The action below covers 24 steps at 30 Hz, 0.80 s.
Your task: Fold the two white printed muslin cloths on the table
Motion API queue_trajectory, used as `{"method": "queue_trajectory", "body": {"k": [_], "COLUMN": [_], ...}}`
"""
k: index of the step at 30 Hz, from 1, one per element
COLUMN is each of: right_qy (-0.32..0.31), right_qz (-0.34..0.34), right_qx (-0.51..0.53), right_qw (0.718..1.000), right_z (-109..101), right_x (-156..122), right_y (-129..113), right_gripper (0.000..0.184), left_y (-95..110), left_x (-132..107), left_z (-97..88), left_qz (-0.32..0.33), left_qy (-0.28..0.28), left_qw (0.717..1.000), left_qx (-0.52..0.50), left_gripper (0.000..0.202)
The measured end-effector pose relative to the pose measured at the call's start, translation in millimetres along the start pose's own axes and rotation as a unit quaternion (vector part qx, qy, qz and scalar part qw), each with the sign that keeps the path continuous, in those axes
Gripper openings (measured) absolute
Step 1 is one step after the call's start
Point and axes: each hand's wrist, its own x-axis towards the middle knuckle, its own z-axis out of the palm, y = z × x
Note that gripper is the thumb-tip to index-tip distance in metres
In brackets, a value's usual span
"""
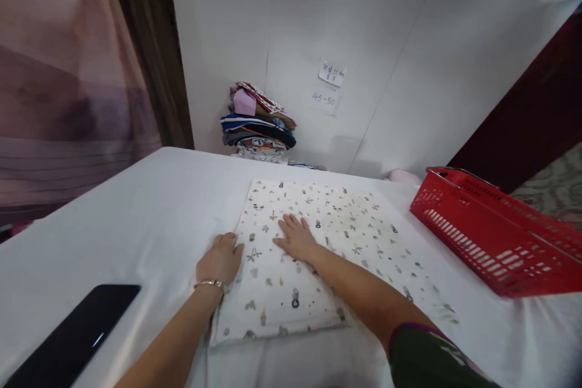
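Observation:
A white cloth (282,291) printed with small motifs lies folded and flat on the white-covered table (150,212). At its left edge rests my left hand (219,262), a bracelet on the wrist, fingers loosely bent and the fingertips near the fabric's border. My right hand (296,239) is spread palm down on the middle of the cloth, its fingers stretched out. The right forearm crosses over the cloth and hides part of it. On the right the cloth looks thinner and extends past the folded part.
A black phone-like slab (77,333) lies at the lower left. At the right stands a red plastic basket (495,230). A stack of folded fabrics (259,124) is beyond the table's far edge, by a wall with paper notes (331,73). Curtain-like fabric (68,73) hangs at the left.

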Motion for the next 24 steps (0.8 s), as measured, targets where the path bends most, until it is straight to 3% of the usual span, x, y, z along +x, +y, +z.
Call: {"method": "queue_trajectory", "body": {"k": [3, 6, 9, 12, 14, 16, 18, 21, 24], "right_qy": [0.002, 0.014, 0.035, 0.071, 0.135, 0.231, 0.273, 0.307, 0.313], "right_qz": [-0.004, -0.006, 0.05, 0.177, 0.277, 0.385, 0.457, 0.511, 0.512], "right_qx": [0.007, 0.001, -0.025, -0.048, -0.028, 0.075, 0.114, 0.165, 0.245], "right_qw": [1.0, 1.0, 0.998, 0.981, 0.951, 0.89, 0.839, 0.786, 0.761], "right_z": [-3, -3, -4, -13, -25, -40, -52, -57, -51], "right_x": [-5, -33, -83, -148, -198, -250, -298, -351, -374], "right_y": [2, 15, 56, 119, 161, 193, 213, 220, 212], "right_gripper": [0.075, 0.071, 0.067, 0.058, 0.053, 0.05, 0.049, 0.046, 0.038], "left_y": [0, 0, 1, 1, 2, 3, 5, 9, 12], "left_x": [0, 0, 0, 2, 3, 4, 4, 3, 0], "left_z": [-0.8, -1.7, -1.9, -2.0, -2.7, -4.2, -6.4, -10.4, -14.8], "left_qz": [-0.001, -0.002, 0.0, 0.002, 0.004, 0.003, -0.002, -0.017, -0.015], "left_qy": [0.005, 0.002, 0.0, -0.002, -0.008, -0.018, -0.03, -0.038, -0.046], "left_qw": [1.0, 1.0, 1.0, 1.0, 1.0, 1.0, 1.0, 0.999, 0.999], "left_qx": [-0.005, -0.009, -0.009, -0.008, -0.006, -0.002, 0.005, 0.01, 0.007], "left_gripper": [0.038, 0.039, 0.04, 0.042, 0.044, 0.047, 0.049, 0.05, 0.052]}}
